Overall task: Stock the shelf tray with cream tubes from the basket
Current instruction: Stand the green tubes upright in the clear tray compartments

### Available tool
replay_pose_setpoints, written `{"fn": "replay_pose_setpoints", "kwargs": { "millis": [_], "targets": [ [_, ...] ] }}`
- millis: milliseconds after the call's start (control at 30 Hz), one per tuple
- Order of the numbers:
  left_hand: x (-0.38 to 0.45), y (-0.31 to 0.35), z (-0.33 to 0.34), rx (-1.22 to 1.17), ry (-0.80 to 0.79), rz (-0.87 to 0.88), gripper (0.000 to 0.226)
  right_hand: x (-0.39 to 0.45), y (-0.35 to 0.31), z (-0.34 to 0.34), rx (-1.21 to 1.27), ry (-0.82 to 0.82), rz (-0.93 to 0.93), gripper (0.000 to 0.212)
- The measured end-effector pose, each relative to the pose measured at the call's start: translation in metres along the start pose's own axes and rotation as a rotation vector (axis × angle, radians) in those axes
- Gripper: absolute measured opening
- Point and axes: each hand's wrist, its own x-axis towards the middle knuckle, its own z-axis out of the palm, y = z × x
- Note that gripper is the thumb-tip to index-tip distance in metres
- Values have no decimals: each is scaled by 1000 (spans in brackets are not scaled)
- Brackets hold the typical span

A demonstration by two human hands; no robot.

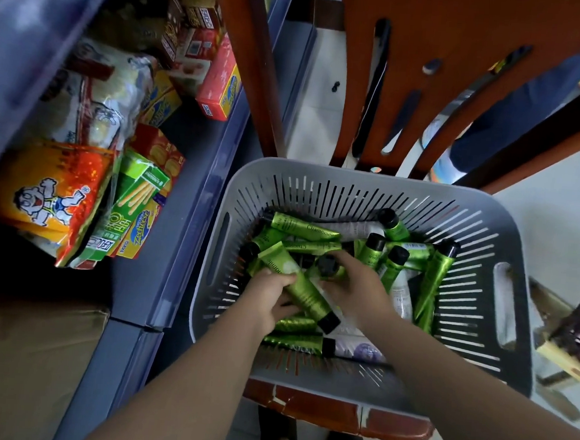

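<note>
A grey slotted basket (pixel 488 213) stands on an orange chair and holds several green cream tubes (pixel 431 284) with black caps, plus a few white ones. Both my hands are down inside it. My left hand (pixel 271 296) grips a green tube (pixel 305 294) that lies slanted, cap toward me. My right hand (pixel 353 282) curls its fingers round another green tube (pixel 329 269) near its black cap. No shelf tray shows in this view.
To the left, a blue-grey shelf (pixel 194 192) carries snack bags and boxes (pixel 88 185). A cardboard box (pixel 21 366) sits below it. The orange chair back (pixel 429 75) rises behind the basket. A wicker object (pixel 576 329) lies at the right edge.
</note>
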Motion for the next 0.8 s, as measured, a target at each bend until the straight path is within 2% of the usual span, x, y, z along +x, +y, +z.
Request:
{"fn": "replay_pose_setpoints", "kwargs": {
  "millis": [100, 200, 267, 333, 467, 567, 700, 800],
  "targets": [
    [6, -4, 2, 58, -3, 30, 9, -1, 11, 6, 55, -64, 35, 32],
    [8, -11, 4, 204, -17, 50, 24, -1, 18, 8, 224, -67, 157, 31],
    [6, -13, 6, 252, -52, 61, 29, -3, 19, 8, 193, -65, 162, 14],
    [1, -14, 7, 267, -73, 59, 30, -7, 19, 7, 126, -27, 161, 21],
    [-12, -10, 9, 298, -86, 83, 27, -14, 15, 1, 122, 46, 166, 11],
    [-31, 2, 14, 292, -96, 117, 15, -21, 2, -12, 199, 97, 158, 28],
    [-69, 23, 23, 230, -110, 214, 19, -34, -32, -45, 265, 122, 100, 48],
    [-108, 43, 31, 194, -116, 285, 21, -45, -63, -71, 334, 72, 80, 52]
  ]
}}
